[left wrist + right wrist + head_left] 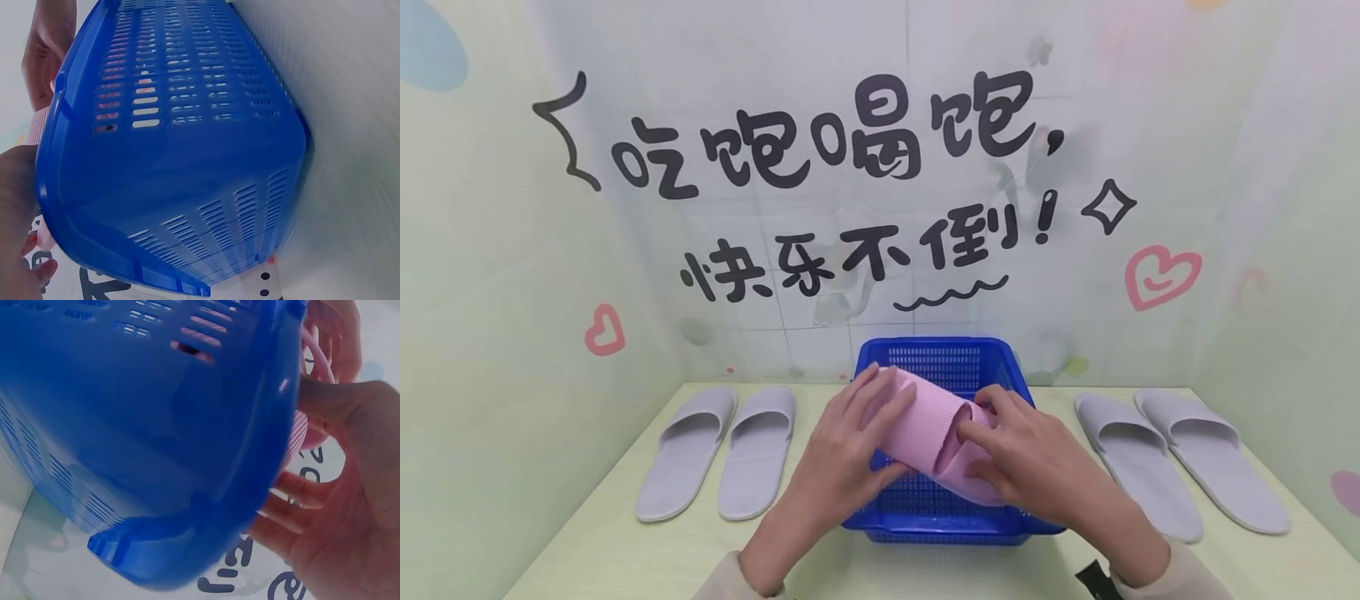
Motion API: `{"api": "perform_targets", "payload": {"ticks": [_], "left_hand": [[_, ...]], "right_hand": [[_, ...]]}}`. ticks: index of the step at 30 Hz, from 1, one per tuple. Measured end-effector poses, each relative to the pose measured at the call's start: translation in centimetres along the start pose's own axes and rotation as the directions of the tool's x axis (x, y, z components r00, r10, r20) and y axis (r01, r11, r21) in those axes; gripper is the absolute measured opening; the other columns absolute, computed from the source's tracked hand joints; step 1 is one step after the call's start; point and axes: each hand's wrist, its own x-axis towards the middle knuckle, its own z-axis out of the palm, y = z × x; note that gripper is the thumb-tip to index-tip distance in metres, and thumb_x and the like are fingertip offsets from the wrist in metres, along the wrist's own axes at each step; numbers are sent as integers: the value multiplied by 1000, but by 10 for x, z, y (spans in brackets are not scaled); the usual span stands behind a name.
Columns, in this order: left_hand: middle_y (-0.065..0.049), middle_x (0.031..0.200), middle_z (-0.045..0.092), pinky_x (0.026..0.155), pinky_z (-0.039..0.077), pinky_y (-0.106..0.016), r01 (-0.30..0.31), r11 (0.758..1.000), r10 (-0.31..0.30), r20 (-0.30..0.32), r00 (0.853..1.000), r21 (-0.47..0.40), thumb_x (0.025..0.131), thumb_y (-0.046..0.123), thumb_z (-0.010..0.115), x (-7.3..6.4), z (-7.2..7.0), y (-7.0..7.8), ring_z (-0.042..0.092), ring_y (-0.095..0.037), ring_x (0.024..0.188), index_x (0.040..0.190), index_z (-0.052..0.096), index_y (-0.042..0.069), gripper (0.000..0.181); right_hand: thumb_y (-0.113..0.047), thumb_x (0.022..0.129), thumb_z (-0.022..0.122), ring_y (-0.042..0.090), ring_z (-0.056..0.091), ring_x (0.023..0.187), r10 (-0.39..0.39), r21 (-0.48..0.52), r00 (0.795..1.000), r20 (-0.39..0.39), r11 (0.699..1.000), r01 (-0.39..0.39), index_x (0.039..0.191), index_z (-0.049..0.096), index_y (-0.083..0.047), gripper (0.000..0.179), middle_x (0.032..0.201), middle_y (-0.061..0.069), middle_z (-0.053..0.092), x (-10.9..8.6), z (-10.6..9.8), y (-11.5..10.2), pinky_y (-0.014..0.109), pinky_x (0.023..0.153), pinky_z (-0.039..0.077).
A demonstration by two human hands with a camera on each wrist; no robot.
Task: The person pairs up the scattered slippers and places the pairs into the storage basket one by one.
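Note:
Over the blue plastic basket (pixel 955 527), both hands hold a pink slipper (pixel 921 423) with a ribbed upper. My left hand (pixel 848 437) grips it around the toe end, fingers over the top and thumb at the near side. At the foot opening, my right hand (pixel 1037 446) pinches the slipper, with a finger reaching into the opening. In the left wrist view the basket's wall (pixel 187 144) hides most of the slipper. The right wrist view shows the right hand (pixel 356 487) beside the basket's rim, with a strip of pink slipper behind it.
Two pale grey-lilac slippers, an outer one (pixel 685 467) and an inner one (pixel 755 462), lie left of the basket. Another pair, one nearer (pixel 1142 467) and one farther right (pixel 1221 471), lies to the right. A printed wall (pixel 880 50) stands behind the table (pixel 595 533).

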Motion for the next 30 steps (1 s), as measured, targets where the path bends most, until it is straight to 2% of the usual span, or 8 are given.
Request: {"api": "perform_targets", "payload": {"ticks": [6,10,13,16,20,22,24,30], "left_hand": [[-18,157,45,109,49,-56,147,986,-150,-40,988,-75,64,43,98,2,-6,-7,47,-39,143,157,44,22,109],[-17,154,47,103,53,-58,343,918,-343,39,939,-197,78,44,89,0,-3,-13,51,-37,139,157,42,24,95],[-18,152,46,103,51,-63,499,820,-476,149,867,-280,85,43,84,-3,1,-18,51,-39,138,158,42,26,86],[-21,154,44,107,46,-67,636,695,-567,289,771,-335,87,44,80,-7,7,-23,48,-43,141,155,46,24,79],[-22,155,45,108,44,-68,780,502,-618,475,626,-374,90,44,76,-14,16,-30,47,-46,142,149,54,18,68],[-20,154,49,108,45,-66,812,448,-620,525,583,-373,90,43,75,-18,20,-33,48,-46,140,146,57,15,65],[-18,153,52,108,46,-64,825,437,-621,543,565,-359,90,42,75,-21,23,-34,50,-45,140,143,59,14,62],[-17,148,58,112,43,-63,787,535,-607,509,611,-306,91,38,75,-23,27,-35,51,-42,140,138,62,10,57]], "right_hand": [[-35,86,84,13,54,73,115,6,991,73,993,-116,106,64,-27,29,104,6,60,13,-13,2,25,54,46],[-38,88,82,14,51,68,189,-3,968,168,982,-191,110,65,-26,30,96,7,57,27,-25,7,25,52,42],[-38,90,79,17,52,72,227,29,933,280,969,-244,114,65,-24,31,92,7,57,42,-30,12,25,53,42],[-38,92,77,20,57,80,256,95,880,399,944,-317,113,66,-20,31,91,6,62,60,-28,17,28,56,47],[-40,92,76,19,63,80,283,149,788,546,893,-424,117,68,-17,35,92,3,69,82,-15,23,29,60,53],[-40,92,75,19,65,75,288,159,734,615,866,-474,123,70,-18,39,95,3,71,91,-7,23,31,59,55],[-41,93,74,20,65,74,289,154,679,675,845,-512,132,69,-20,45,101,5,70,100,1,22,33,59,57],[-39,95,72,25,69,69,317,96,578,752,814,-573,131,69,-12,45,110,13,67,117,29,16,38,62,62]]}}
